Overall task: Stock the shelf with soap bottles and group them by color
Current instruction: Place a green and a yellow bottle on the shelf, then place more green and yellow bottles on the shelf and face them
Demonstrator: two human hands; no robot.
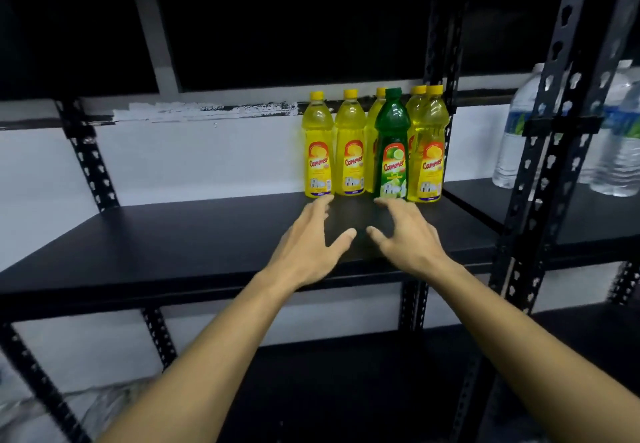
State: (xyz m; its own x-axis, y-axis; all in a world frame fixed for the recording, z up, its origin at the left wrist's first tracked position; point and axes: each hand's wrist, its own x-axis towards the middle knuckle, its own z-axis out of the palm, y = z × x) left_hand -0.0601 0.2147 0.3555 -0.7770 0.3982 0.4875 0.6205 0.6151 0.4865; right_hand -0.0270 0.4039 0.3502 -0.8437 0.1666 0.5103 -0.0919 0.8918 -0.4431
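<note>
Soap bottles, upright at the back right of the black shelf (pixel 207 234): five yellow bottles (pixel 350 151) in a loose row, one green bottle (pixel 393 151) standing in front of the third yellow one, breaking up the color group. Long axes all vertical, caps up. Both hands hovering over the shelf just short of the bottles, fingers spread and relaxed, holding nothing. Left hand (pixel 311 238) aimed at the base of the leftmost yellow bottle, fingertips almost touching it. Right hand (pixel 405 234) straight in front of the green bottle, fingertips just beside its base, so clearly the nearer hand for that one. Likely next: wrapping the right hand round the green bottle's waist and moving it leftward onto the bare stretch of shelf, apart from the yellows. Water bottles (pixel 516 131) on the neighboring shelf to the right, well apart.
</note>
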